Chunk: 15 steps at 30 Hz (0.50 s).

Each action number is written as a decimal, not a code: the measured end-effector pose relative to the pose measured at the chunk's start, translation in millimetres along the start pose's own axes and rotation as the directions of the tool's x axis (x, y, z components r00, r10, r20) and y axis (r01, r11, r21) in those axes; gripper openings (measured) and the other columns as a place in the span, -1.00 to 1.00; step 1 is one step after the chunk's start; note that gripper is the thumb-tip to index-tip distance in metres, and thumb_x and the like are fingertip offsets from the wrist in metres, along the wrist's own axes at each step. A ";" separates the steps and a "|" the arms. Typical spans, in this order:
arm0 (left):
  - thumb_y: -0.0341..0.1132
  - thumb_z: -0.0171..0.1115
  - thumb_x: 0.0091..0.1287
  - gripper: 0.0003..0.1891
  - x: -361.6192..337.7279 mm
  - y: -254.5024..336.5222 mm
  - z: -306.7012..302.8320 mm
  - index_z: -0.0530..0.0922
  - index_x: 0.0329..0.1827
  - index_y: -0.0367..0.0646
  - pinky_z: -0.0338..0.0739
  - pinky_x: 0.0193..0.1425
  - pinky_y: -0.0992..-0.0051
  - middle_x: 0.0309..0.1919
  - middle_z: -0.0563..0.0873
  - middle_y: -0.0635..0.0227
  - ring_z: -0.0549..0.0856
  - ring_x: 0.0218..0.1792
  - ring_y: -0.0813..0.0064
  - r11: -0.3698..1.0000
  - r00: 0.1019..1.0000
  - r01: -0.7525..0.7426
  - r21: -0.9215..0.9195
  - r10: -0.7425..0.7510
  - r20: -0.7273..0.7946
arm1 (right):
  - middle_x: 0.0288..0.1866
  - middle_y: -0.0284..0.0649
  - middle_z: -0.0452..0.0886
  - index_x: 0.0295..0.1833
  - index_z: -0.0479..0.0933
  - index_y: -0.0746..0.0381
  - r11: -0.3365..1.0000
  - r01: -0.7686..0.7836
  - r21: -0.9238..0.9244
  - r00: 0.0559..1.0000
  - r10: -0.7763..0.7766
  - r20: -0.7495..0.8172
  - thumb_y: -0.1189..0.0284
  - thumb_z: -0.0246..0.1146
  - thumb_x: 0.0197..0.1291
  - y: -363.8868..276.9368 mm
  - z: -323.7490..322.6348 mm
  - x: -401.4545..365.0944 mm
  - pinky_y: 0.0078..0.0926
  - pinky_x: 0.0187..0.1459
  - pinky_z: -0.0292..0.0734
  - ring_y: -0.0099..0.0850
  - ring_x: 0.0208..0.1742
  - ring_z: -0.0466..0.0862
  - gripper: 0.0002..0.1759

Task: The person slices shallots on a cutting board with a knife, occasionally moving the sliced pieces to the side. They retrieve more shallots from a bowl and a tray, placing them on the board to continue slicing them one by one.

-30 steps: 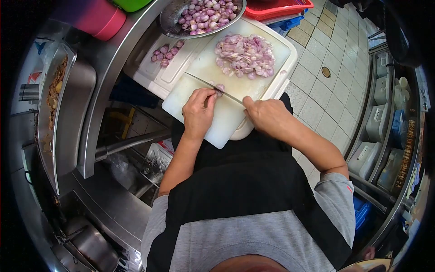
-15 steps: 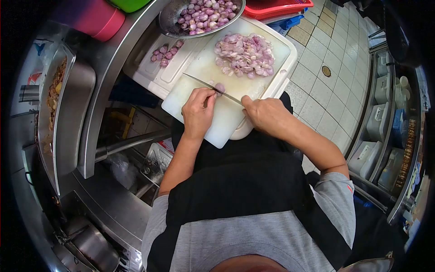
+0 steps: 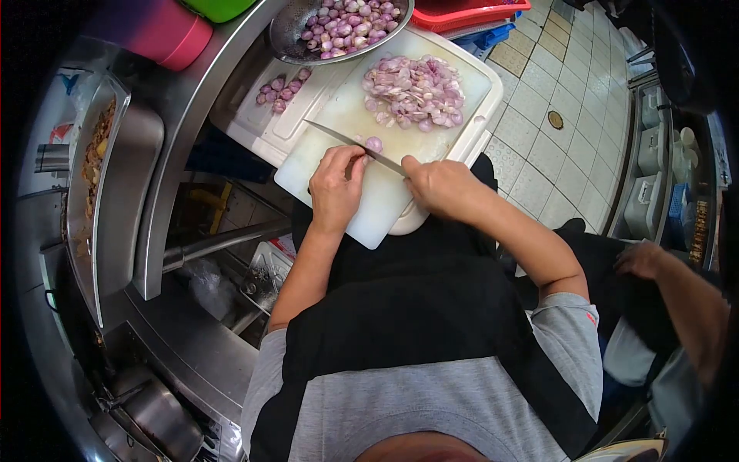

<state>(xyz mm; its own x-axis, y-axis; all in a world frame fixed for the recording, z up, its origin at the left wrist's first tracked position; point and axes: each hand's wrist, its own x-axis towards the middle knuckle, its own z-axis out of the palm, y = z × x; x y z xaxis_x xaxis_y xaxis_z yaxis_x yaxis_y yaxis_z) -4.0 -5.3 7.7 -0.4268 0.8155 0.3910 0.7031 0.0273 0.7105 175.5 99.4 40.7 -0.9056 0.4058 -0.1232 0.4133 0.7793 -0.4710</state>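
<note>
My right hand [image 3: 443,186] is wrapped around the handle of a kitchen knife [image 3: 332,133], its long blade lying diagonally over the white cutting board [image 3: 308,165]. On the near side of the blade, the fingers of my left hand [image 3: 336,189] are bent and pinched together on a shallot, mostly hidden by the fingers. Just beyond the blade lies a round shallot slice [image 3: 374,144]. Farther back on the board is a heap of sliced shallots [image 3: 416,88]. Several whole peeled shallots [image 3: 283,91] rest to the left on a pale plastic lid-like surface [image 3: 242,127].
A metal colander [image 3: 289,46] full of peeled shallots stands behind the board, with a red basket [image 3: 462,11] to its right. A steel counter [image 3: 181,146] runs along the left. Another person's hand and arm [image 3: 677,296] are close by on the right.
The knife and my right hand have shifted slightly up and left, and more of the slice shows beyond the blade. Another person has come into view on the right.
</note>
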 end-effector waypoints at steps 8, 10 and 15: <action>-0.43 0.34 0.27 -0.88 10.9 -3.4 -5.2 0.66 -0.17 -0.23 0.60 -0.18 0.28 -0.28 0.71 0.21 0.71 -0.34 0.22 0.995 0.988 -0.035 0.094 0.021 0.154 | -0.47 0.14 0.61 -0.13 0.41 0.34 0.984 -0.164 0.067 0.985 0.167 -0.045 0.29 0.16 0.35 34.0 -21.1 -22.5 0.07 -0.23 0.53 0.16 -0.31 0.65 -0.71; -0.42 0.34 0.27 -0.89 16.8 5.3 -3.9 0.65 -0.19 -0.23 0.59 -0.19 0.28 -0.32 0.71 0.22 0.71 -0.35 0.21 0.993 0.985 0.028 0.115 -0.047 0.164 | -0.49 0.14 0.60 -0.14 0.39 0.33 0.981 -0.192 0.016 0.980 0.193 -0.056 0.30 0.16 0.35 25.7 -19.2 -32.0 0.07 -0.26 0.53 0.15 -0.33 0.65 -0.72; -0.42 0.34 0.28 -0.89 13.5 5.7 6.2 0.67 -0.20 -0.25 0.61 -0.19 0.31 -0.35 0.75 0.22 0.73 -0.33 0.19 0.994 0.988 0.041 0.099 -0.055 0.142 | -0.54 0.11 0.59 -0.15 0.35 0.34 0.990 -0.131 0.050 0.991 0.132 -0.013 0.32 0.16 0.36 2.2 -12.4 -41.8 0.04 -0.35 0.55 0.12 -0.40 0.66 -0.72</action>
<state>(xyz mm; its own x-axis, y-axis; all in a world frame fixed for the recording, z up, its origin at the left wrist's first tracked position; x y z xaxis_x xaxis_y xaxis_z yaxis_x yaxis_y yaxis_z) -2.2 9.4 13.4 -0.3800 0.8864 0.2645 0.7379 0.1180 0.6645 215.5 90.1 55.7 -0.8418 0.5112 -0.1734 0.5234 0.6942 -0.4941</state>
